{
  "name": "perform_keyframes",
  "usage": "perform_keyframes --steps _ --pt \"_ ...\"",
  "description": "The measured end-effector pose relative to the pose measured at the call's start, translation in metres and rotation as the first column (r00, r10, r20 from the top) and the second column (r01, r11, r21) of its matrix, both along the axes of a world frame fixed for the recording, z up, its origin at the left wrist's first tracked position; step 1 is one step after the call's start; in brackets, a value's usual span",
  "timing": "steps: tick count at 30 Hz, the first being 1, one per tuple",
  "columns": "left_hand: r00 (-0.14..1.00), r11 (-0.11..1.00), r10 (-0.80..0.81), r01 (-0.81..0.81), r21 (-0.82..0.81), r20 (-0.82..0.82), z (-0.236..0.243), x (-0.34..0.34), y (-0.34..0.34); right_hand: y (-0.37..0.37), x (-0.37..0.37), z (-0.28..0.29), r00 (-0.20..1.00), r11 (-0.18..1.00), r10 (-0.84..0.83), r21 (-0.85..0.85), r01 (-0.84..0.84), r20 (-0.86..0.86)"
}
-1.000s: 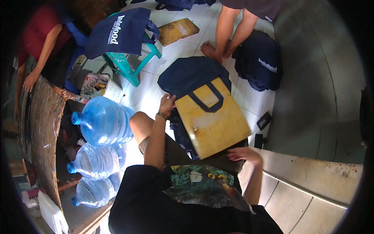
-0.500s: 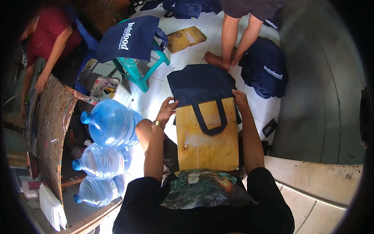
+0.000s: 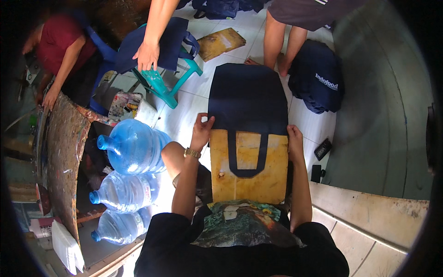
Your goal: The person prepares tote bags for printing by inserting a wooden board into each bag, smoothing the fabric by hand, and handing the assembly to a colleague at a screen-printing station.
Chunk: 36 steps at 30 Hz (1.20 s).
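A navy cloth tote bag (image 3: 249,97) is stretched flat over the far part of a yellowish wooden board (image 3: 249,189) that rests on my lap. The bag's strap handle (image 3: 249,173) hangs toward me over bare wood. At the bag's left edge, near its opening, my left hand (image 3: 201,131) pinches the cloth between thumb and fingers. My right hand (image 3: 295,141) grips the opposite edge by the opening, with its fingertips partly hidden.
Large blue water bottles (image 3: 136,145) lie at left beside a worn wooden panel (image 3: 62,143). A co-worker's hand (image 3: 148,55) reaches over a green stool (image 3: 161,87) bearing a navy bag (image 3: 173,44). Another board (image 3: 221,45), bundled bags (image 3: 316,76) and a phone (image 3: 322,149) lie on the floor.
The bag now lies smoother and straighter on the board, its handle hanging nearer me. My right hand has come closer to me. A co-worker's arm has entered above the stool.
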<state>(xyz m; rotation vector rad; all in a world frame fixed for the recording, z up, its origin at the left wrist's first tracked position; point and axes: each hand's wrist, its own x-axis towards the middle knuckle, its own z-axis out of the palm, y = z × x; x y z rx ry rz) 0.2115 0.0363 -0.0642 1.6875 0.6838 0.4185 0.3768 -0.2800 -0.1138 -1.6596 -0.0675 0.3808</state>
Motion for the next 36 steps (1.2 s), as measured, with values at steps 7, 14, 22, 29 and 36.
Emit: perform_keyframes --steps 7,14,22,29,36 --pt "0.997 0.997 -0.024 0.029 -0.073 0.072 -0.010 -0.045 -0.028 -0.017 -0.047 0.037 0.985 0.976 0.059 -0.217 -0.022 0.164" --pt "0.900 0.941 -0.335 0.333 -0.054 -0.278 0.001 -0.176 -0.098 -0.151 -0.173 -0.014 0.960 0.826 0.265 -0.493 -0.275 -0.091" --pt "0.997 0.995 0.046 -0.040 -0.096 0.065 0.065 -0.209 -0.086 -0.019 -0.124 0.065 0.961 0.949 0.188 -0.289 -0.125 0.204" --pt "0.533 0.729 0.635 -0.653 -0.206 0.559 0.199 -0.240 -0.097 0.183 -0.122 0.236 0.593 0.841 0.434 -0.069 -0.536 0.678" --pt "0.549 0.435 0.675 -0.836 0.335 0.492 0.268 -0.332 -0.078 0.305 -0.193 0.346 0.232 0.442 0.705 -0.159 -0.883 0.670"
